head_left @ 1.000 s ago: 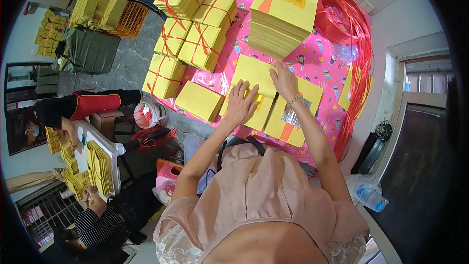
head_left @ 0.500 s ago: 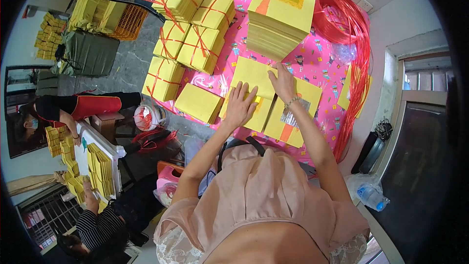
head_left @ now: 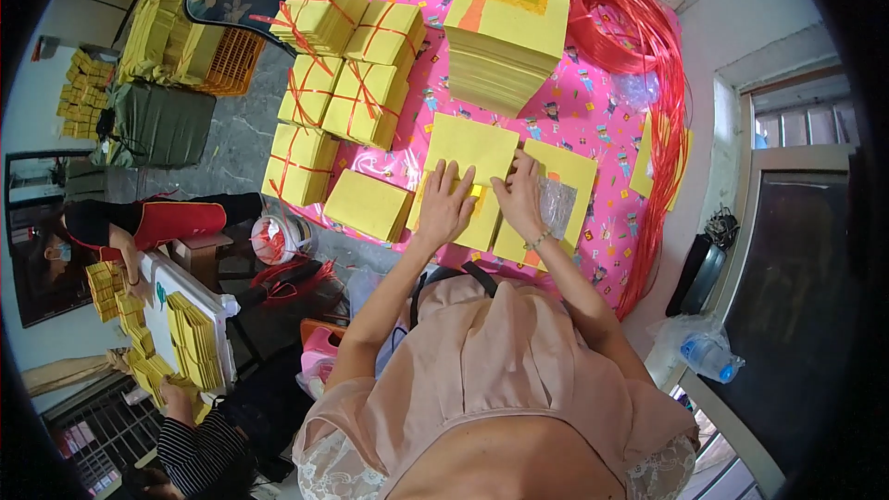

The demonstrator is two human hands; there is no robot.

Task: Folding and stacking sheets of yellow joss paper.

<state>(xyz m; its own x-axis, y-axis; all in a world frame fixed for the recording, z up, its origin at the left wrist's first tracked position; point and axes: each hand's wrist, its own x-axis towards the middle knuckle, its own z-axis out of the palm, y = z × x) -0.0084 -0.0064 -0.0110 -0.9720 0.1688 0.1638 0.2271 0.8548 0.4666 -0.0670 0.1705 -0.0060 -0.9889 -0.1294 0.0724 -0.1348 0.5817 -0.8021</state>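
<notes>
A yellow paper sheet (head_left: 472, 143) lies folded over at the near side of the pink table. My left hand (head_left: 446, 206) rests flat on it, fingers spread. At the sheet's right edge is my right hand (head_left: 520, 199), its fingers bent and the thumb on the paper side; the edge seems to be between them. Beside that hand lies a stack of yellow paper (head_left: 579, 171) with a silver foil patch, partly covered by my wrist. A plain yellow paper bundle (head_left: 370, 204) sits just left of my left hand.
Bundles tied with red string (head_left: 366, 102) stand at the left, and a tall yellow paper stack (head_left: 505, 65) behind. Red string (head_left: 662, 93) hangs over the right side of the pink tablecloth (head_left: 435, 83). Two people work at a white table (head_left: 167, 315) on the left.
My right hand has come down along the sheet's right edge toward me, its fingers more bent. My left hand stays on the sheet. The whole view has shifted slightly.
</notes>
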